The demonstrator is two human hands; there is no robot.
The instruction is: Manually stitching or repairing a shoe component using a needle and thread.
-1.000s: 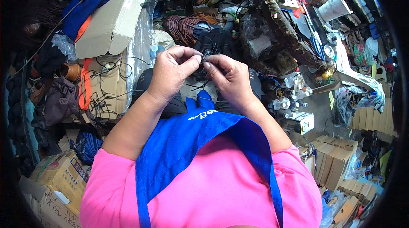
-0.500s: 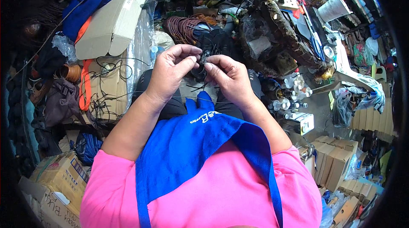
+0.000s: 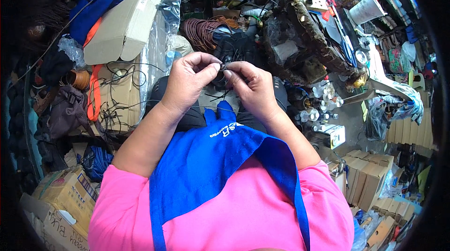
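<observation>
Pinching a small dark piece [image 3: 223, 67] between both sets of fingertips, head view: left hand [image 3: 190, 81] and right hand [image 3: 252, 87] curled tight on it, meeting just above the blue apron [image 3: 211, 166]. Judged mid-way, with thin black cords [image 3: 220, 94] trailing loose below the piece (finished or not, cannot tell). Hemmed in: cardboard box [image 3: 124, 21] left of the apron, brown cord coil [image 3: 201, 33] beyond the hands, small bottles [image 3: 318, 105] right. Little free room except over the lap.

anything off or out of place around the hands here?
Nothing damaged. Left hand and right hand pinch a thin black cord together. Loose black cords sprawl tangled over the cardboard box area at left.
</observation>
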